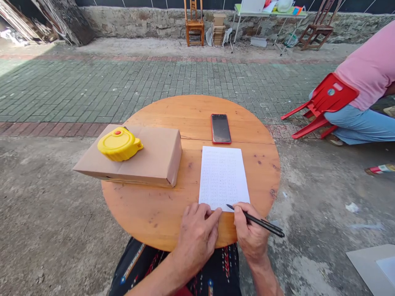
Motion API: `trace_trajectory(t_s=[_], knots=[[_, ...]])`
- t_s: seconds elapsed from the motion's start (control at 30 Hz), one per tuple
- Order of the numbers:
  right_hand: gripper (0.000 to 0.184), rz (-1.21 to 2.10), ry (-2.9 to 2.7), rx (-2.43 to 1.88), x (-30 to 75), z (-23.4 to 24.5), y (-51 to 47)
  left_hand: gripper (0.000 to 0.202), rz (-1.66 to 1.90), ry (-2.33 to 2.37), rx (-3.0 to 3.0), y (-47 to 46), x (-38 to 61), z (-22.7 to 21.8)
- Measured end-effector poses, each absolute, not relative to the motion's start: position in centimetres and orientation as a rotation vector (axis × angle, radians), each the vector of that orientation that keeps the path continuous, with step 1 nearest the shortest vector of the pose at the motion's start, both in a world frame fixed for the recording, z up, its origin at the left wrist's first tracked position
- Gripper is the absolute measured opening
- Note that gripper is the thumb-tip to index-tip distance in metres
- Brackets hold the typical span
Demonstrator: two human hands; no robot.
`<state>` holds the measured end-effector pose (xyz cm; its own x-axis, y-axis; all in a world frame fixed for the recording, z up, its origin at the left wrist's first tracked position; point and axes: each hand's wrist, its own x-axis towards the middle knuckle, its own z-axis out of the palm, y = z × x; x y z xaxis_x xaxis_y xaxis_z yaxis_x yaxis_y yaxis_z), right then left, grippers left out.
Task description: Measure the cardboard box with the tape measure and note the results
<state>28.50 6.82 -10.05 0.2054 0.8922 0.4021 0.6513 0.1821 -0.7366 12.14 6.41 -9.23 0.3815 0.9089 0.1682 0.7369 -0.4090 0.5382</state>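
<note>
A white sheet of paper [222, 176] with rows of small handwritten characters lies on the round wooden table [160, 213]. My right hand [253, 234] pinches a black pen [262, 222], its tip touching or just above the sheet near the bottom edge. Over the sheet's lower left corner rests my left hand [199, 230], fingers laid down and holding nothing. Beyond the paper's top edge is a phone [221, 128] with a red rim and dark screen. To the left, a closed cardboard box [154, 152] carries a yellow rounded case [119, 144] with a red button, like a tape measure.
At right, a person in a pink top [370, 61] sits on a red plastic chair [330, 96]. Along the far wall stand wooden chairs [194, 28] and a folding table [268, 13] with things on it. A grey board [367, 263] lies at lower right.
</note>
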Motion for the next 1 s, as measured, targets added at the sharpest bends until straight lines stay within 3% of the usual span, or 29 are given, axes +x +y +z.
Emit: trace_trajectory(t_s=[1.0], knots=[[0.019,0.451,-1.374,-1.584,29.1,-10.3,5.8,0.038,0.633,1.430,2.280,6.4,12.1,-9.1]])
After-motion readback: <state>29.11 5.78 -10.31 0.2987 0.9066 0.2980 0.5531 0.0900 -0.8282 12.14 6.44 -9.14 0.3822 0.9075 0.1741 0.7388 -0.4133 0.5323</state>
